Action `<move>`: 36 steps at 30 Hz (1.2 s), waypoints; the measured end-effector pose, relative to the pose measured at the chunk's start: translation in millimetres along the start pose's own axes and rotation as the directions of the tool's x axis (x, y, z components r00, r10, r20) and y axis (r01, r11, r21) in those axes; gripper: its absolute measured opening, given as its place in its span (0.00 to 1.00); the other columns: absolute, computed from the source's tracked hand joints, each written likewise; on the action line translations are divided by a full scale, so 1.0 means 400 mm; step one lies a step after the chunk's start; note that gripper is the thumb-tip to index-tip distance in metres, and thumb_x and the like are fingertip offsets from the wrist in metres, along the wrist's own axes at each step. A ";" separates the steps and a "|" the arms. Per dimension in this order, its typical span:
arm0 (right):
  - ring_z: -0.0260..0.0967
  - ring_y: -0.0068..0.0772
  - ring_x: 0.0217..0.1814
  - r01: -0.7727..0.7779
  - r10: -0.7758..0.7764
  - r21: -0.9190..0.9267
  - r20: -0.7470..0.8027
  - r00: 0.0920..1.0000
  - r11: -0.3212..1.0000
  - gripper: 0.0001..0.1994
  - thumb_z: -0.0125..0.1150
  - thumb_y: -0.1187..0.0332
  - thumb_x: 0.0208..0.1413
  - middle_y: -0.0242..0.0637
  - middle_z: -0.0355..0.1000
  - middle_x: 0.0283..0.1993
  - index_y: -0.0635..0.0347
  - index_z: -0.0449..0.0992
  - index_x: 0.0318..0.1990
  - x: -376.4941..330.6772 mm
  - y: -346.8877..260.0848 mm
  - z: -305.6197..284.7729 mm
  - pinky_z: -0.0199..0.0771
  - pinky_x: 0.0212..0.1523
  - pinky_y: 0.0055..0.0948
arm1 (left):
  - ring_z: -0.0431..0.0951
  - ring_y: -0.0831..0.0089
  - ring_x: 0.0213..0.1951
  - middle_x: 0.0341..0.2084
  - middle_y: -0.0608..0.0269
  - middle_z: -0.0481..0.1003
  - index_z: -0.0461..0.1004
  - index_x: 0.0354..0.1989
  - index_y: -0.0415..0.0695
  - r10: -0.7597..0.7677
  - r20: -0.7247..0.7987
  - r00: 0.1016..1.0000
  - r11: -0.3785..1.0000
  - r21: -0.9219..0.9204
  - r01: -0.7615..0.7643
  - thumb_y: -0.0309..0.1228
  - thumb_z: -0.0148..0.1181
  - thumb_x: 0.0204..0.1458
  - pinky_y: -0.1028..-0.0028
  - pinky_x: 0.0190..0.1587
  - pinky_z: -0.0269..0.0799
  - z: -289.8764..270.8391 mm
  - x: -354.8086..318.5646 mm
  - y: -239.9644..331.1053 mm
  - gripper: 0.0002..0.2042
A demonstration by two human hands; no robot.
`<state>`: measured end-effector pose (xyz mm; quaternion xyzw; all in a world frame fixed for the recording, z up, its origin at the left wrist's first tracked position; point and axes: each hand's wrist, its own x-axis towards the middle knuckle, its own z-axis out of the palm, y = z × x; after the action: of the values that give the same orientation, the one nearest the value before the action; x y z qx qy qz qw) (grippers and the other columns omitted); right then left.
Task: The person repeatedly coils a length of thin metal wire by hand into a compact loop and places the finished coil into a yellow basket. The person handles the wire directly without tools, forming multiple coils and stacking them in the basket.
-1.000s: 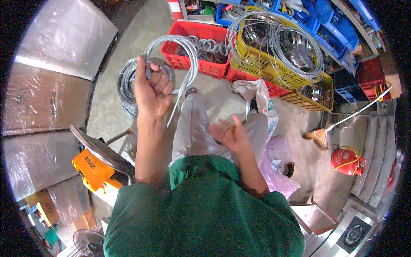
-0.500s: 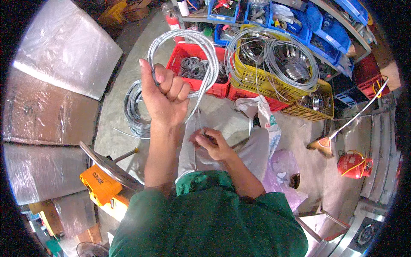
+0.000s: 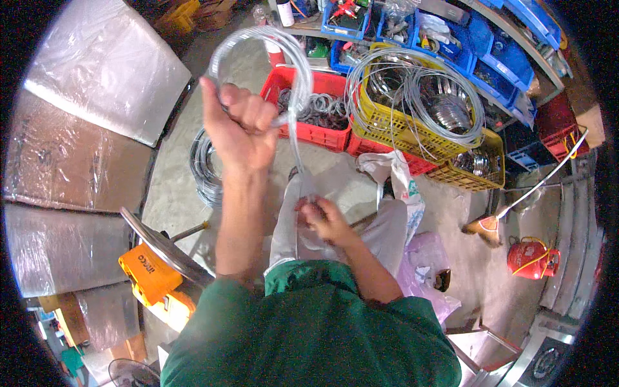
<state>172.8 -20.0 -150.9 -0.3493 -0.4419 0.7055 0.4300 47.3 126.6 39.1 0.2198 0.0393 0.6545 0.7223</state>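
My left hand is raised in front of me, its fingers wrapped round a coil of grey steel wire rope. The loop stands up above my fist and looks smeared by motion. From its right side a length of the rope drops toward my lap. Just under that length, over my grey trousers, my right hand is closed in a blurred pinch. A small dark spot shows at its fingers, and what they hold is hidden. Another coil of wire lies on the floor beyond my left forearm.
A red crate of small wire coils stands ahead, beside a yellow crate with large wire coils. Blue bins line the shelf behind. Wrapped boxes fill the left. A broom and red gas cylinder are at right.
My left hand and the coil have shifted slightly up and left, and the coil now swings. My right hand's fingers have drawn together; the hanging rope now reaches down toward it.
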 end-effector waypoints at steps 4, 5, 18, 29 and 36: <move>0.71 0.40 0.38 0.113 -0.137 -0.614 0.007 0.990 0.781 0.11 0.53 0.65 0.64 0.45 0.73 0.39 0.63 0.75 0.46 -0.080 0.043 -0.117 0.71 0.41 0.35 | 0.42 0.83 0.13 0.11 0.78 0.46 0.62 0.20 0.50 0.056 0.122 0.991 0.991 -0.126 -0.040 0.44 0.44 0.66 0.76 0.16 0.37 0.022 0.066 0.172 0.21; 0.71 0.42 0.37 0.169 -0.201 -0.775 0.056 0.978 0.609 0.12 0.53 0.65 0.63 0.47 0.73 0.38 0.63 0.75 0.46 -0.098 0.054 -0.138 0.71 0.40 0.37 | 0.43 0.83 0.13 0.11 0.78 0.47 0.61 0.20 0.49 0.097 0.086 0.992 0.962 -0.264 -0.071 0.43 0.43 0.66 0.75 0.16 0.37 0.033 0.075 0.205 0.20; 0.63 0.29 0.54 0.501 -0.409 0.223 -0.353 0.841 0.836 0.27 0.48 0.50 0.65 0.37 0.67 0.55 0.57 0.65 0.65 0.125 -0.139 -0.092 0.67 0.54 0.32 | 0.48 0.85 0.09 0.10 0.80 0.51 0.67 0.23 0.54 -0.685 -0.275 0.674 0.721 -0.383 0.577 0.51 0.48 0.63 0.81 0.10 0.43 0.035 -0.294 -0.168 0.19; 0.51 0.45 0.72 0.524 -0.423 0.638 -0.322 0.847 0.564 0.34 0.47 0.44 0.63 0.41 0.44 0.76 0.42 0.49 0.73 0.053 -0.144 0.007 0.60 0.65 0.47 | 0.57 0.81 0.13 0.11 0.76 0.58 0.70 0.30 0.55 -0.403 -0.672 0.621 0.780 0.102 0.617 0.58 0.51 0.58 0.78 0.15 0.51 -0.018 -0.308 -0.164 0.19; 0.49 0.44 0.74 0.539 -0.501 -0.019 -0.394 0.770 0.842 0.41 0.37 0.40 0.65 0.41 0.29 0.78 0.50 0.27 0.74 0.077 -0.049 -0.004 0.57 0.67 0.40 | 0.60 0.84 0.14 0.18 0.74 0.67 0.73 0.38 0.48 -0.520 -0.585 0.623 0.580 0.293 0.760 0.44 0.58 0.59 0.78 0.13 0.49 -0.109 -0.315 -0.176 0.12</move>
<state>168.1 13.3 -137.0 -0.3235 -0.3942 0.4967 0.7023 80.1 13.4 -55.1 0.2208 0.4525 0.3330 0.7973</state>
